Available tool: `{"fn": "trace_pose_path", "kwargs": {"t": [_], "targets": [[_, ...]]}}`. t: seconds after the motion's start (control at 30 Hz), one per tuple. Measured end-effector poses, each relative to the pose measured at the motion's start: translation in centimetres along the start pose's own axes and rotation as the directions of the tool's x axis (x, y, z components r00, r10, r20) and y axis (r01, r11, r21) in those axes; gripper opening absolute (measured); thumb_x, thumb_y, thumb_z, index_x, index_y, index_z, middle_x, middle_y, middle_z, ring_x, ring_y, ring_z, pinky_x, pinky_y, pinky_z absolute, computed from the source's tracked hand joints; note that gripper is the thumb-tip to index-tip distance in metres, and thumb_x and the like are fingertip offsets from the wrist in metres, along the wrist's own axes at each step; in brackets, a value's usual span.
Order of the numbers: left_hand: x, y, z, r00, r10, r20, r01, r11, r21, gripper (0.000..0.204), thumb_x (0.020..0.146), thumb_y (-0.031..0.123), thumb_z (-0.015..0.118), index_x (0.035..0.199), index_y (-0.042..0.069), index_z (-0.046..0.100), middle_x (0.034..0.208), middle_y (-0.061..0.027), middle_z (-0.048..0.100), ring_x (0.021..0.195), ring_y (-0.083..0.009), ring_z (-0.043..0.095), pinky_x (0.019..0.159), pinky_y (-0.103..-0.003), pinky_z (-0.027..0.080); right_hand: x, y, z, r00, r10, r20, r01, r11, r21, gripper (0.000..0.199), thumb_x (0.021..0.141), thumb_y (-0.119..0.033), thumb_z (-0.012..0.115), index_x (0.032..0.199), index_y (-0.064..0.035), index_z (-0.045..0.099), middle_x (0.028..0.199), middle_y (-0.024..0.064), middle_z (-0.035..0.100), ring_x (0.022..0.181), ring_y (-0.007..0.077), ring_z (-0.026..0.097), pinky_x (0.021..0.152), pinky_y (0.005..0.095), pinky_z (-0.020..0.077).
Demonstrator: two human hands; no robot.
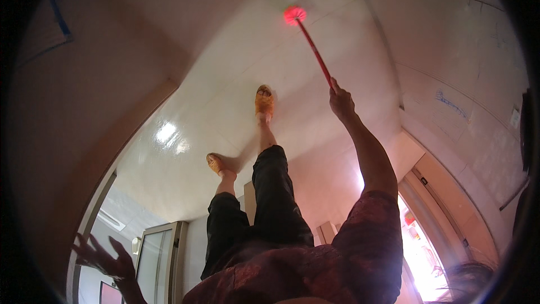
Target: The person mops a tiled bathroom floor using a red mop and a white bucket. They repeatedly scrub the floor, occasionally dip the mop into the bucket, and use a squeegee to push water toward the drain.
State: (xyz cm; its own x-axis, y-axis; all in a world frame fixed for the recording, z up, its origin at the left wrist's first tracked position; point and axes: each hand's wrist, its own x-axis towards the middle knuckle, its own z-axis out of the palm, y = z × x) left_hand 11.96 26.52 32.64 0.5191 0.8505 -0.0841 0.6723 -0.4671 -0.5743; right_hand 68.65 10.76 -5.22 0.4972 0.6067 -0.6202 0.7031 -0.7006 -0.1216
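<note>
My right hand [341, 101] is wrapped round the near end of a long red stick [316, 53], with the arm stretched forward. At the far end of the stick is a round, bright pink-red head [294, 15] marked with radiating lines. It appears to touch the pale, shiny floor [236, 67]; whether it is a brush or some other tool I cannot make out. At the lower left my left hand [107, 259] is raised, fingers spread, holding nothing. My feet are in yellow-orange shoes [264, 100], one ahead of the other.
A wall [101, 73] with blue marks rises on the left, ending in a corner edge. Another marked wall [450, 73] runs along the right, with a bright doorway [419, 253] behind. A framed glass door [157, 262] stands at the lower left.
</note>
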Motion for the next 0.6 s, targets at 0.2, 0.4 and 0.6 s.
{"fn": "trace_pose_path", "kwargs": {"t": [0.2,0.4,0.6], "targets": [[0.6,10.5,-2.9,0.932,0.137,0.334,0.053,0.864,-0.501,0.054,0.078,0.017,0.051,0.128,0.002,0.037,0.136,-0.0247,0.033,0.131,-0.0479,0.017,0.101,-0.066,0.002,11.6,-2.3,-2.0,0.989,0.139,-0.043,-0.114,0.924,0.364,0.041,0.089,-0.022,0.042,0.13,-0.018,0.04,0.098,0.0221,0.059,0.093,0.0365,0.057,0.078,0.045,0.0454],[1.7,17.8,-4.4,0.738,0.337,0.585,0.222,0.697,-0.682,0.047,0.068,0.012,0.055,0.11,-0.007,0.044,0.119,-0.0255,0.041,0.126,-0.0495,0.023,0.101,-0.067,0.004,23.6,-8.7,-4.4,0.998,0.014,-0.066,0.004,0.963,0.27,0.045,0.086,-0.017,0.044,0.13,-0.0141,0.037,0.098,0.0233,0.058,0.093,0.0386,0.056,0.077,0.046,0.0454],[1.3,17.8,-2.7,0.83,0.235,0.506,0.217,0.7,-0.68,0.048,0.065,0.009,0.057,0.108,-0.004,0.044,0.116,-0.0237,0.044,0.125,-0.0454,0.028,0.103,-0.065,0.005,11.2,3.5,0.1,0.988,-0.065,-0.139,0.091,0.978,0.189,0.051,0.091,-0.017,0.042,0.137,-0.0115,0.022,0.08,0.0243,0.059,0.071,0.0397,0.059,0.063,0.0472,0.0461]]}}
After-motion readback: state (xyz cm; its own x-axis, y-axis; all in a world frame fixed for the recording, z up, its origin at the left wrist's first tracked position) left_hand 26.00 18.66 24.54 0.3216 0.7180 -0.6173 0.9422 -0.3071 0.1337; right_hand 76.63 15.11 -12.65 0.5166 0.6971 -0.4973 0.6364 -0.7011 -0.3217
